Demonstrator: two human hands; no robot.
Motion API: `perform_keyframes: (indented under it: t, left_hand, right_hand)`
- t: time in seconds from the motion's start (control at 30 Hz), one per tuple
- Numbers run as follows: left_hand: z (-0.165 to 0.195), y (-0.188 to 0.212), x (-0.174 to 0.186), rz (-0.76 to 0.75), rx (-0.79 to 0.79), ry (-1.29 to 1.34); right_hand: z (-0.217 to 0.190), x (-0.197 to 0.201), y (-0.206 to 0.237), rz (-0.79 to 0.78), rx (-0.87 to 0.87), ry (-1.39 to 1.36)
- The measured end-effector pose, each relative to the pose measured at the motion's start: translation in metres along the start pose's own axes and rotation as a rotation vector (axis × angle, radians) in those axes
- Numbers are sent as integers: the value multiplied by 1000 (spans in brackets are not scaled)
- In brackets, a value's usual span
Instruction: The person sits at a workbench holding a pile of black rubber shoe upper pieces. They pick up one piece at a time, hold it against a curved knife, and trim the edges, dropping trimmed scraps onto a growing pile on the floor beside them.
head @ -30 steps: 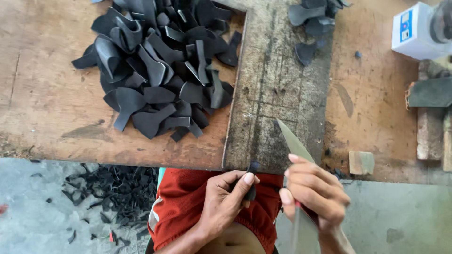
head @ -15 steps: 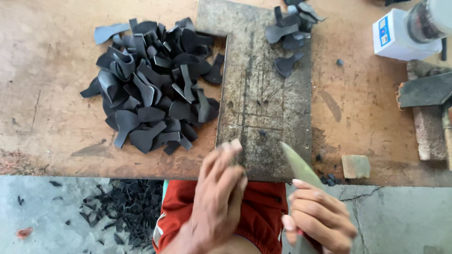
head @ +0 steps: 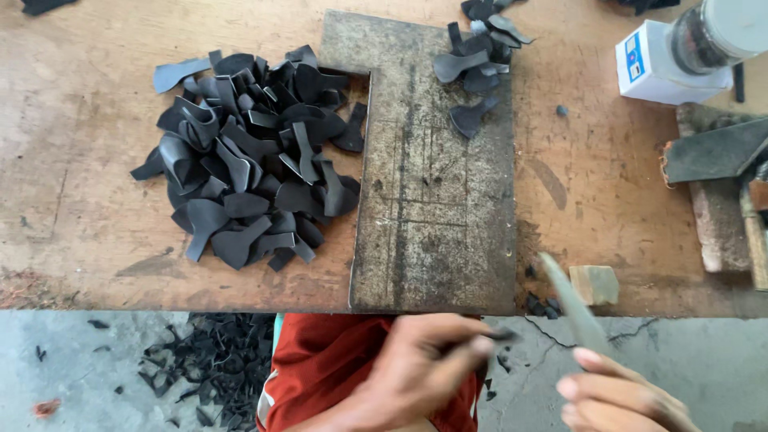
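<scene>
White box (head: pixel 652 68) — blue label (head: pixel 634 58) — bench's far-right

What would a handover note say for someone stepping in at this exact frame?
Left hand: pinching a small dark piece, below the bench edge.
Right hand: gripping a knife, blade angled up over the bench edge.
Cutting board: bare in the middle; a small cluster of cut pieces at its far end.
Large pile of black pieces lies left of the board; scraps on the floor.
Done versus left: cannot tell which pile is finished.
</scene>
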State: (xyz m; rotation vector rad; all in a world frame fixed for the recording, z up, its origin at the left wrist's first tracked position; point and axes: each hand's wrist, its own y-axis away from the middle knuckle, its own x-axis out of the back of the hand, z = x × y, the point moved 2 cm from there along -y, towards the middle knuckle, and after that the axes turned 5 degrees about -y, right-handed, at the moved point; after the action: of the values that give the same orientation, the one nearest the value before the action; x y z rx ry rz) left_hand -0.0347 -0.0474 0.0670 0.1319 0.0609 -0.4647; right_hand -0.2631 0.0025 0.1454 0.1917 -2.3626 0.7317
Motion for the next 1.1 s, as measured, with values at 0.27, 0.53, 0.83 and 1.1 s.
perform_keyframes:
  t: [0.27, 0.53, 0.83, 1.1]
  left_hand:
    - [-43, 41, 42, 320, 559, 542]
    - [-58, 41, 37, 464, 325, 664]
    - [-48, 35, 37, 422, 329, 589]
    - [-36, 29, 35, 405, 236, 423]
  right_hand:
    - [-28, -74, -43, 13, 269, -197]
    - [-32, -89, -31, -101, 227, -243]
    - [-30, -119, -36, -146, 398, -190]
    - [-32, -121, -37, -119, 423, -199]
